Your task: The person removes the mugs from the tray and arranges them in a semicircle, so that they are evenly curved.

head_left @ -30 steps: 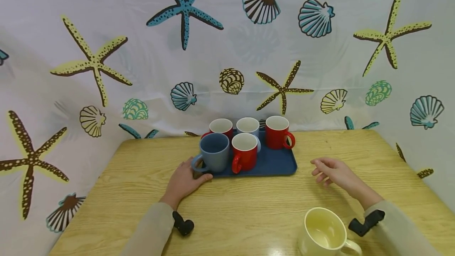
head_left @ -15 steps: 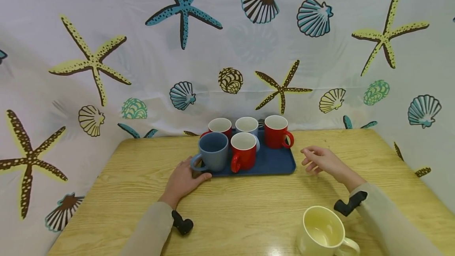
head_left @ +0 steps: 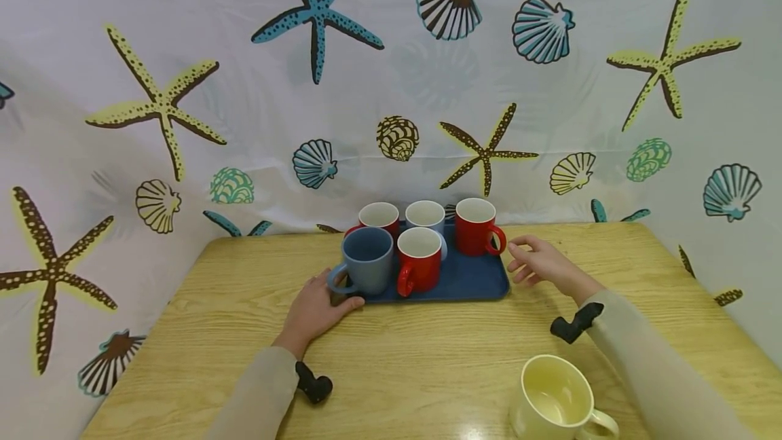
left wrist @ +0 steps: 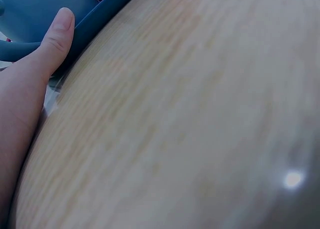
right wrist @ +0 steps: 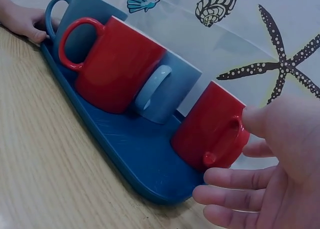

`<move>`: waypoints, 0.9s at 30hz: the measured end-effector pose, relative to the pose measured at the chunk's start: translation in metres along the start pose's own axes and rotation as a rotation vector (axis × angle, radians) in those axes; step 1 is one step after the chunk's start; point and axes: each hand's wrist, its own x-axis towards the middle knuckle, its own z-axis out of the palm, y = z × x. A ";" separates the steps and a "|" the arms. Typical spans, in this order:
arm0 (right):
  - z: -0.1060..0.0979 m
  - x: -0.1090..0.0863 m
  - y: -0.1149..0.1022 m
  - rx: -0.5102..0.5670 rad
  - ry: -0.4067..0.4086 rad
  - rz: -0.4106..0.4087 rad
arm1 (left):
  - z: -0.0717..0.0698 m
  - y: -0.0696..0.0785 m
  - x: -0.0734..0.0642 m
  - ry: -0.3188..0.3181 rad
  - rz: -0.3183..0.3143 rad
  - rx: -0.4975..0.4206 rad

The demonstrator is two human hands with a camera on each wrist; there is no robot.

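Observation:
A dark blue tray (head_left: 470,284) bears several mugs at the back of the table. My left hand (head_left: 314,311) holds its front left corner, the thumb (left wrist: 59,36) lying on the rim while the other fingers are mostly hidden. Beside that hand stands a grey-blue mug (head_left: 368,263), its handle toward me. Next to it is a red mug (head_left: 424,267). Behind them are another red mug (head_left: 391,219) and a light blue mug (head_left: 425,217). At the right back stands a red mug (head_left: 473,236). My right hand (head_left: 544,263) hovers by the tray's right end, fingers loosely extended, holding nothing.
A pale yellow mug (head_left: 552,399) stands on the wooden table (head_left: 427,365) near the front right. A white cloth (head_left: 366,87) printed with starfish and shells hangs behind the table and along its sides.
My right hand has moved forward and left, closer to the tray's right end. My left hand, the tray and the mugs have stayed in place.

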 end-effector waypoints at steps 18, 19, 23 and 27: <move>0.008 0.036 -0.002 0.043 0.021 0.077 | 0.003 -0.002 0.001 0.001 0.009 0.000; 0.009 0.037 -0.002 0.044 0.024 0.080 | 0.003 -0.002 0.001 0.000 0.008 0.000; 0.010 0.040 -0.002 0.035 0.033 0.090 | 0.003 -0.002 0.001 0.003 0.011 -0.004; 0.010 0.041 -0.002 0.038 0.046 0.097 | 0.003 -0.001 0.001 0.008 0.010 -0.005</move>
